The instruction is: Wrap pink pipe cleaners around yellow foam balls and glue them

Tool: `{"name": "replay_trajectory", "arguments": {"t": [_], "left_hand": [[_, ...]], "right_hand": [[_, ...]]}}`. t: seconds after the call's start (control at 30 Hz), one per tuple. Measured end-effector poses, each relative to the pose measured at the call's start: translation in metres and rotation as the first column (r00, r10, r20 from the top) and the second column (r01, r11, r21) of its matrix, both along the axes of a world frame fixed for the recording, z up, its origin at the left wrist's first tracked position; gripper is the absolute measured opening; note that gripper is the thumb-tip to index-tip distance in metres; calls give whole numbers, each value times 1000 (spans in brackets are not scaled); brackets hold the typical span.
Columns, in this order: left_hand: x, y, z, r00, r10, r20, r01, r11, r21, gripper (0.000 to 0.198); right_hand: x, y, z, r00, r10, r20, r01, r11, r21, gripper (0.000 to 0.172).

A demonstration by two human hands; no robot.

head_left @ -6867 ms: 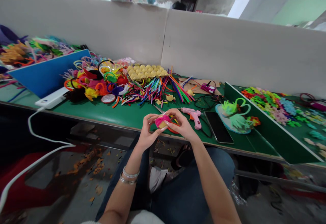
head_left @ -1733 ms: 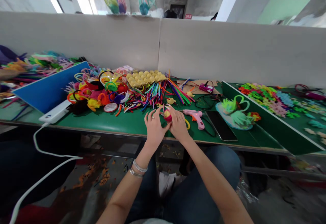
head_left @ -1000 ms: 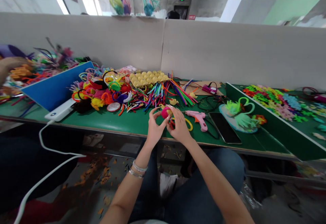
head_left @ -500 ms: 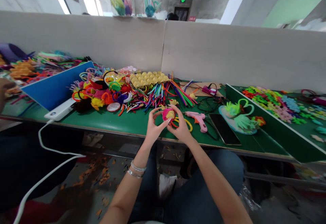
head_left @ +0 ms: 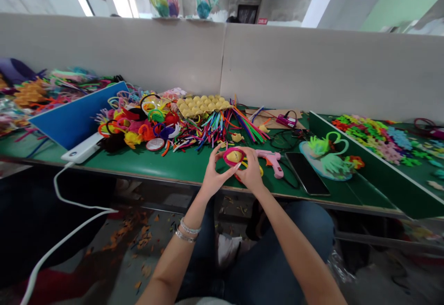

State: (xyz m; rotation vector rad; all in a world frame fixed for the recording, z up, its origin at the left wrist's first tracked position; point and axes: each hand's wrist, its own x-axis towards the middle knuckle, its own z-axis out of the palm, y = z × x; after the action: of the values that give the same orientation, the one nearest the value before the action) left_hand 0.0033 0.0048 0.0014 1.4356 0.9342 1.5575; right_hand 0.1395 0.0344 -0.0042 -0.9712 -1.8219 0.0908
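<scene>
Between my two hands I hold a small round craft piece [head_left: 234,156], a yellow cup-like middle ringed with magenta pipe cleaner, above the front of the green table. My left hand [head_left: 215,170] grips its left side with thumb and fingers. On the opposite side, my right hand [head_left: 250,168] has its fingers and thumb closed around the edge. A yellow pipe cleaner loop [head_left: 261,171] and a bit of red show behind and below my right hand, partly hidden. Just right of it lies a pink glue gun [head_left: 272,160].
A black phone [head_left: 307,174] and a green pipe cleaner craft [head_left: 333,159] lie to the right, before a green divider [head_left: 374,171]. Pipe cleaners [head_left: 213,129], a yellow egg tray [head_left: 203,106] and colourful pieces fill the back left. A white power strip [head_left: 82,148] sits by the blue divider [head_left: 81,115].
The craft piece has been turned, so its yellow middle and magenta rim now face up more. Both hands have shifted slightly right with it. The person's hand at the far left edge has gone from view.
</scene>
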Motion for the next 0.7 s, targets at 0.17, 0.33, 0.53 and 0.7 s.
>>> {"name": "replay_trajectory", "arguments": {"t": [0.17, 0.33, 0.53, 0.7], "left_hand": [[4, 4, -6, 997, 47, 56, -44, 997, -56, 62], [6, 2, -7, 984, 175, 20, -175, 985, 1, 55], [6, -6, -3, 949, 290, -123, -272, 952, 144, 59], [3, -10, 6, 894, 353, -276, -299, 928, 220, 58]], "right_hand": [[-1, -2, -1, 1000, -10, 11, 9, 1000, 27, 48], [-1, 0, -3, 997, 78, 24, -78, 997, -22, 51], [-1, 3, -4, 984, 178, 5, -177, 980, -91, 52], [-1, 2, -3, 985, 169, -27, -171, 980, -105, 53]]}}
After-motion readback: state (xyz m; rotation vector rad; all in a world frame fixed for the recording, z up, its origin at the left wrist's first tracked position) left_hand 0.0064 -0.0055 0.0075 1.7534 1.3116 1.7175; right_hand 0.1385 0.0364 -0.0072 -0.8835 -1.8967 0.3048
